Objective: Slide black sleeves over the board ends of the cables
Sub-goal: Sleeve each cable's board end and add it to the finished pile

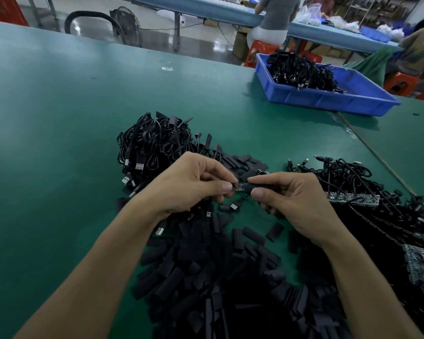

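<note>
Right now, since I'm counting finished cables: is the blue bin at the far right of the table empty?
No, the blue bin holds a tangled heap of black cables piled toward its far end.

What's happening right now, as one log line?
left hand: pinches board end | right hand: pinches black sleeve, at board end | blue bin: holds cables

Factory assembly floor, long green counter [59, 99] heaped with cables [154, 140], blue parts bin [328, 99] at 1 o'clock, seated workers [277, 15] at 12 o'clock
</note>
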